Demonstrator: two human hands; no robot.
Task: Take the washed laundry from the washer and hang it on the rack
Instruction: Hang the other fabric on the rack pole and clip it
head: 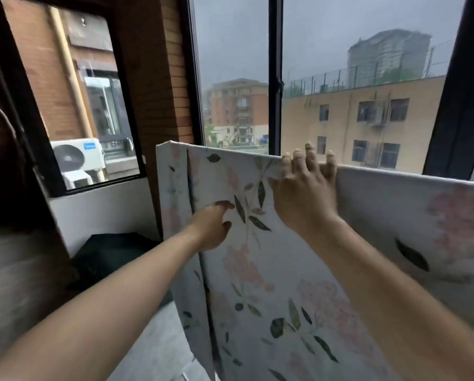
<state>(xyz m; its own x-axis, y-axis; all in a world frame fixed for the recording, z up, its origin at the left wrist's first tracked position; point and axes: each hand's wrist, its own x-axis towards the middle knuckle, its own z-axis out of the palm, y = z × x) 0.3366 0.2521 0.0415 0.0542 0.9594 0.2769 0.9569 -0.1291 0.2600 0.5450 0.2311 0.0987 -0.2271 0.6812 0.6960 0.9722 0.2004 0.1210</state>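
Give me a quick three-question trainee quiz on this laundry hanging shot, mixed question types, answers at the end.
1. True or false: the floral sheet already hangs over a straight top edge in front of the window.
2. Which hand reaches the sheet's top edge? A) left hand B) right hand
3. Fill in: the left hand touches the sheet near its ___ side fold.

Key: 1 true; 2 B; 3 left.
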